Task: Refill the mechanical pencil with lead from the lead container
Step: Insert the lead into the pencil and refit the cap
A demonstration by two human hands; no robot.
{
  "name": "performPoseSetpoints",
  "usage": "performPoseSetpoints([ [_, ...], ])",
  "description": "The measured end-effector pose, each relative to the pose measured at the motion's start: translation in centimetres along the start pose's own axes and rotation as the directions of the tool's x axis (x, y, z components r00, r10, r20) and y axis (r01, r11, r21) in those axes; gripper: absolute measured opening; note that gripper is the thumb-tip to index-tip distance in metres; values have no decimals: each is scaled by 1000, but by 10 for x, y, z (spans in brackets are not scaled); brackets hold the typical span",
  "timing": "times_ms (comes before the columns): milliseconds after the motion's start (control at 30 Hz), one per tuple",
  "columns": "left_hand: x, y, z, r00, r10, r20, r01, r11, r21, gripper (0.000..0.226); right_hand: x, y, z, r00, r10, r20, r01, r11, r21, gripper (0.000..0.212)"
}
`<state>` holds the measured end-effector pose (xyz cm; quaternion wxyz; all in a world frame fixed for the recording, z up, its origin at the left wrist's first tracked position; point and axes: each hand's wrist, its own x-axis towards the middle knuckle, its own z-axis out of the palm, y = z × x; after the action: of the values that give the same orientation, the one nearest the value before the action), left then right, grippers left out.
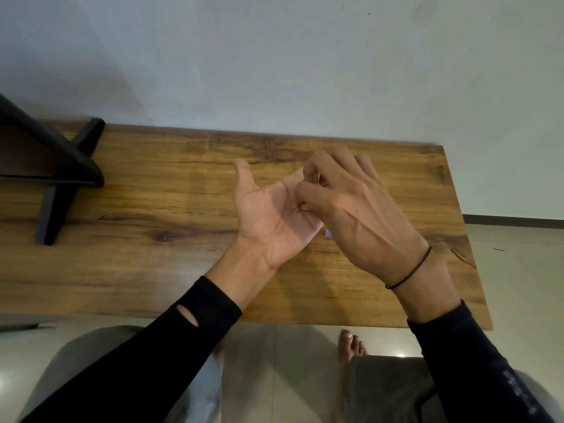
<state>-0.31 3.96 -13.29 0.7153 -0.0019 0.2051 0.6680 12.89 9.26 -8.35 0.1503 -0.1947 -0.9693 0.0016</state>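
No pencil or lead container shows clearly; whatever the hands work on is hidden between them, and only a small pale-blue scrap (328, 232) peeks out below the heel of the left palm, too small to identify. The left hand (271, 215) lies palm up above the table (152, 209), fingers spread flat and thumb pointing away from the body, an open cradle gripping nothing that can be seen. The right hand (351, 209) reaches across it from the right, back toward the camera, its thumb and forefinger pinched together over the left palm; whether a lead sits in that pinch cannot be told. The right fingers (314, 166) overlap and cover the left hand's fingers. A thin black band (410, 270) circles the right wrist, and both forearms wear black sleeves (171, 346), the left one with a small slit near the cuff. The table is wood-grained and set against a pale wall (274, 56). A black stand (52, 166) rests on the table's left end, well apart from the hands. Below the near edge show the person's knees in grey cloth and a bare foot (351, 346) on a tiled floor (290, 361).
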Motion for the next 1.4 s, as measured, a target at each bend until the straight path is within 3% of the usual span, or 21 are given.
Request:
performPoseSetpoints([
  [100,2,3,4,1000,-16,27,16,1000,10,134,-2,4,3,996,35,-78,-31,998,49,12],
  [167,6,10,7,998,-5,60,3,1000,23,128,-2,7,7,976,161,-147,-120,960,253,7],
  [233,13,19,8,998,66,-20,-59,972,228,106,-3,13,7,919,333,-209,-195,847,494,3],
  [267,16,25,8,981,157,-112,-89,884,460,87,-3,16,7,876,424,-229,-221,777,590,2],
  [300,17,29,8,941,290,-173,-78,686,723,67,-3,21,6,826,512,-236,-242,700,672,5],
  [333,18,32,5,887,435,-157,-15,366,930,49,-4,25,5,779,583,-231,-250,626,739,7],
  [367,18,33,0,857,511,-69,79,2,997,39,-4,29,5,739,637,-221,-249,562,789,7],
  [400,17,31,-5,866,499,22,151,-303,941,37,-4,32,6,705,679,-203,-244,501,830,7],
  [433,15,26,-10,892,448,61,193,-501,844,39,-4,34,7,676,716,-177,-235,437,868,7],
  [467,14,19,-13,912,406,64,219,-613,759,42,-5,35,8,651,746,-140,-223,365,904,8],
  [533,15,4,-18,920,386,66,252,-713,654,43,-5,37,9,621,783,-49,-190,211,959,8],
  [633,18,-5,-19,902,414,124,260,-749,610,31,-5,37,9,614,787,65,-177,57,983,5],
  [733,17,0,-18,890,437,129,252,-709,659,20,-6,34,9,595,788,158,-190,-53,980,13],
  [800,17,5,-14,880,454,141,188,-605,774,17,-6,34,9,576,790,210,-186,-123,975,10],
  [867,14,9,-10,871,451,198,32,-453,891,12,-5,32,9,563,786,256,-175,-190,966,3],
  [933,12,8,-5,837,456,301,-117,-389,914,8,-5,33,7,565,777,277,-157,-228,961,7],
  [1033,11,5,-1,794,475,379,-224,-350,909,8,-5,35,5,571,774,274,-134,-241,961,7],
  [1400,7,7,4,795,476,376,-242,-319,916,12,-4,35,1,615,762,203,-104,-177,979,6],
])
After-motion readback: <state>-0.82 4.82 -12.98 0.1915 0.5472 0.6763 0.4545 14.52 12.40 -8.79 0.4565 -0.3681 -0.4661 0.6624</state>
